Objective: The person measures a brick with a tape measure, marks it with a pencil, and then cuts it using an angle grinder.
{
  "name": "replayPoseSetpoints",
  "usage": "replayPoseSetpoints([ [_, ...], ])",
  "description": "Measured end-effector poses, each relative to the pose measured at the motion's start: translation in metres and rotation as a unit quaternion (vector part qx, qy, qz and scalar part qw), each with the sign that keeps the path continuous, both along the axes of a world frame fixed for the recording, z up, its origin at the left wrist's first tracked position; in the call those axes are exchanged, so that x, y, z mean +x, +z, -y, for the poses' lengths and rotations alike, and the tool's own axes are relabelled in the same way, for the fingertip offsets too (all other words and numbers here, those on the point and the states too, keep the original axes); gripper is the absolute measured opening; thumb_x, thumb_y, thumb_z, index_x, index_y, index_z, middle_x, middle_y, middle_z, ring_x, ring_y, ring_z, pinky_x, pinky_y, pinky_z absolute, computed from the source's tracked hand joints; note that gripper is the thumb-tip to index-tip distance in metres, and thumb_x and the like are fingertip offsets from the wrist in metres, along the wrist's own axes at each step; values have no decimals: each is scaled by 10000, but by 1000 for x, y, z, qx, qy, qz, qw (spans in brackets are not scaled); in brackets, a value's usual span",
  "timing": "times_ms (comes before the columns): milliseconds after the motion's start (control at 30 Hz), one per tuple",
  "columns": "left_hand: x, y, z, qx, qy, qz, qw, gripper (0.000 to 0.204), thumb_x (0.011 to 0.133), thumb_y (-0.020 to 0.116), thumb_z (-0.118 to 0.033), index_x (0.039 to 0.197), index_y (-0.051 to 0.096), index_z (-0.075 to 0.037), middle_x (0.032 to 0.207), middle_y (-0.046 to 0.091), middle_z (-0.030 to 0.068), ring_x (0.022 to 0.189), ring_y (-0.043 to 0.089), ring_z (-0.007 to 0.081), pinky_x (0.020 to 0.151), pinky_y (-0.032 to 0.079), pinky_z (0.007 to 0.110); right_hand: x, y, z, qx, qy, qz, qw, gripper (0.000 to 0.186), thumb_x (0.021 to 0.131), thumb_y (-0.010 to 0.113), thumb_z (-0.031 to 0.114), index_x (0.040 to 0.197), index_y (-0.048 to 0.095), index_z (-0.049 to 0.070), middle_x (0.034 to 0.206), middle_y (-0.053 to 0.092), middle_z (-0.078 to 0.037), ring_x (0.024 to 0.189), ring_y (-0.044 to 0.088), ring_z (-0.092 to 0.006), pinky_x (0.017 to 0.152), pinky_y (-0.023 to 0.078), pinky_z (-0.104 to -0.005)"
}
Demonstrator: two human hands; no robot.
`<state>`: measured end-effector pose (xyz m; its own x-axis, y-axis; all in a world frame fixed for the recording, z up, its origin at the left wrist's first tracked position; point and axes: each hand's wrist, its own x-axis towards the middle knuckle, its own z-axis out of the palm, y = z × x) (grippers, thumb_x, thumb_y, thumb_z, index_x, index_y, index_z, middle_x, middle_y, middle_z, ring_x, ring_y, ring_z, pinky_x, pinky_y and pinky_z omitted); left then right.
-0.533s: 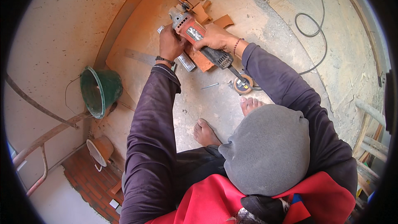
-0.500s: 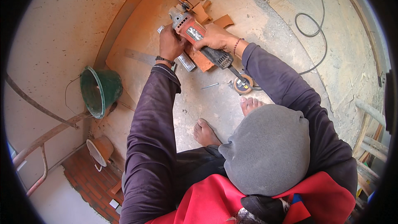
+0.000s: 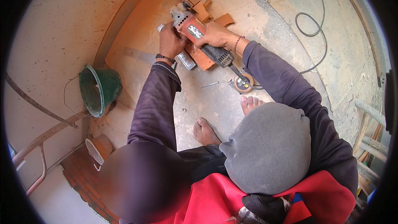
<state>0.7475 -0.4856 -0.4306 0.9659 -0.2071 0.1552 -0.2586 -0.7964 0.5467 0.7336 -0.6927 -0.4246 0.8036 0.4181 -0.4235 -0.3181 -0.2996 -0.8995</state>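
Note:
My right hand (image 3: 219, 37) wraps round the body of a red and black angle grinder (image 3: 195, 30), whose disc (image 3: 182, 2) is at the far end. My left hand (image 3: 171, 43) is closed over the middle of a silver metal bar (image 3: 187, 61), beside the grinder's head; its fingertips are hidden. Under the grinder and against the bar lies an orange clay tile (image 3: 202, 59), partly covered. The grinder's cord runs back past a round disc (image 3: 243, 83) on the floor near my right foot.
Broken tile pieces (image 3: 202, 12) lie beyond the grinder. A thin metal rod (image 3: 210, 84) is on the floor. At left stand a green bucket (image 3: 112, 89) and a smaller orange bucket (image 3: 103, 145). A black cable (image 3: 321, 29) loops at right, and poles (image 3: 373, 149) lie lower right.
Both hands, the grinder, the bar and the tile stay in almost the same place. A blurred dark patch now covers part of my left sleeve at the lower left.

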Motion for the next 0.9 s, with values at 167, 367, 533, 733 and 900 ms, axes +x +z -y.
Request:
replayPoseSetpoints([
  [167,3,-8,-4,5,-7,61,998,269,701,666,-86,929,622,49,868,631,267,837,611,461,749,498,494,1,1,-2,-2,11,-5,1000,440,632,842,242,919,667,-42,804,690,-119,646,647,-195,613,528,-334],
  [367,4,-8,-5,4,-8,54,998,212,688,673,-88,834,588,40,817,614,259,787,604,456,708,489,494,1,6,-1,-21,9,-2,1000,491,580,851,297,838,699,-92,829,714,-180,682,677,-235,627,525,-344],
  [533,3,-4,-4,5,-5,42,999,221,685,681,-97,836,592,37,811,613,255,778,601,453,705,489,487,1,11,0,-26,18,5,1000,486,584,850,298,829,699,-93,818,713,-178,676,677,-234,625,527,-341],
  [733,3,-2,-2,9,-7,51,999,240,685,689,-99,862,608,41,825,623,253,796,613,446,718,496,484,0,14,0,-14,15,-6,1000,483,584,854,299,822,699,-91,813,712,-177,672,675,-231,624,527,-344],
  [900,1,0,-1,25,0,45,999,274,686,716,-112,888,616,45,833,630,250,801,619,442,736,504,482,1,7,0,-48,27,24,998,491,584,855,305,823,699,-95,815,711,-180,677,675,-235,623,527,-350],
])
